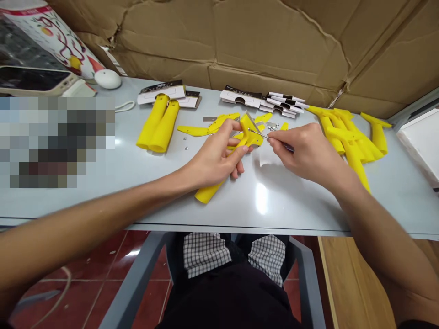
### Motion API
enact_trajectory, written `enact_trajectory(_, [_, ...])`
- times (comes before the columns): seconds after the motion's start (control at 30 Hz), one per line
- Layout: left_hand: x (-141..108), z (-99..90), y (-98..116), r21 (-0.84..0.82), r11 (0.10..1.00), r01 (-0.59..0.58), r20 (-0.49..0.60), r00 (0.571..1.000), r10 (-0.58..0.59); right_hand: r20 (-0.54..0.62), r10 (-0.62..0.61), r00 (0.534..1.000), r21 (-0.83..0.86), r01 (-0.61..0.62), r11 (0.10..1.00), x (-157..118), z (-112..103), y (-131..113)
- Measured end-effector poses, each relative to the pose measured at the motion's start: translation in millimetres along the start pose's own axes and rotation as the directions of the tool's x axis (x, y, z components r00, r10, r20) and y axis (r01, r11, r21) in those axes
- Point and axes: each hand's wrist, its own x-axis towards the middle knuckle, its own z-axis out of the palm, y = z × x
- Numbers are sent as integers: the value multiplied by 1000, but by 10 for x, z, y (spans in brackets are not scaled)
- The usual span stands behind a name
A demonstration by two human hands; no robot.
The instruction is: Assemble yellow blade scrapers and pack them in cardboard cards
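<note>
My left hand (222,153) is wrapped round a yellow plastic scraper (207,192), its hollow handle pointing down towards me and its head, edged with a metal blade, tilted up. In my right hand (303,148) is a thin screwdriver (263,135), pinched between thumb and fingers. Its tip meets the scraper's head near a small screw; my fingers hide the screwdriver's handle. Behind my left hand lie flat yellow head pieces (195,131) and a loose metal blade (210,119). Small screws (272,125) sit in a pile beyond the scraper, and a few nuts (186,148) lie to the left.
Two yellow handles (156,125) lie at left; several yellow scrapers (356,137) are heaped at right. Printed cards (242,97) lie along the back, before a cardboard wall (247,41). A phone (34,81) and a white mouse-like object (107,78) are at far left.
</note>
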Motion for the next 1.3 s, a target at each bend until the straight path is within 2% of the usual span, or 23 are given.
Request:
enact_trajectory(0.07, [-3, -26, -9, 32, 999, -36, -6, 999, 36, 87, 122, 989, 310, -144, 940, 43, 12, 76])
enact_trajectory(0.13, [-4, -50, -6, 68, 995, -72, -11, 997, 73, 238, 225, 945, 538, -321, 779, 76, 27, 131])
enact_trajectory(0.2, [1, -64, 3, 101, 991, -85, 2, 996, 85, 342, 245, 907, 631, -415, 655, 93, 39, 148])
enact_trajectory(0.23, [6, -66, 7, 104, 991, -79, 14, 997, 78, 343, 240, 908, 645, -414, 643, 95, 43, 141])
enact_trajectory(0.3, [19, -61, 9, 77, 996, -55, 35, 998, 52, 230, 227, 946, 631, -322, 705, 88, 48, 114])
enact_trajectory(0.37, [34, -48, -1, 29, 999, -23, 46, 999, 21, 47, 194, 980, 546, -188, 817, 69, 51, 87])
enact_trajectory(0.43, [45, -37, -18, -11, 1000, 4, 59, 998, -3, -85, 135, 987, 393, -92, 915, 42, 55, 75])
enact_trajectory(0.53, [49, -34, -40, -50, 999, 17, 85, 996, -12, -166, 55, 985, 152, -29, 988, 4, 64, 70])
enact_trajectory(0.6, [44, -39, -44, -74, 997, 9, 90, 996, -2, -151, 52, 987, 104, -37, 994, -5, 67, 56])
enact_trajectory(0.77, [24, -36, -21, -123, 992, 10, 60, 998, -3, 51, 206, 977, 330, -211, 920, 30, 28, 11])
enact_trajectory(0.87, [23, -24, -8, -121, 992, 29, 47, 999, -24, 23, 239, 971, 374, -230, 898, 40, -18, 15])
enact_trajectory(0.97, [35, -19, 9, -132, 991, 38, 24, 999, -36, 11, 221, 975, 434, -204, 877, 26, -62, 29])
enact_trajectory(1.03, [42, -19, 28, -139, 988, 59, 3, 998, -59, -33, 210, 977, 483, -168, 859, 14, -80, 32])
enact_trajectory(1.13, [37, -12, 61, -182, 977, 110, 8, 994, -111, -183, 213, 960, 483, -101, 870, 5, -74, 30])
enact_trajectory(1.2, [23, 0, 77, -234, 961, 151, 35, 989, -147, -273, 182, 944, 407, -58, 912, 1, -45, 30])
enact_trajectory(1.3, [-2, 20, 90, -277, 939, 203, 62, 979, -193, -339, 58, 939, 206, 14, 978, -13, -12, 35])
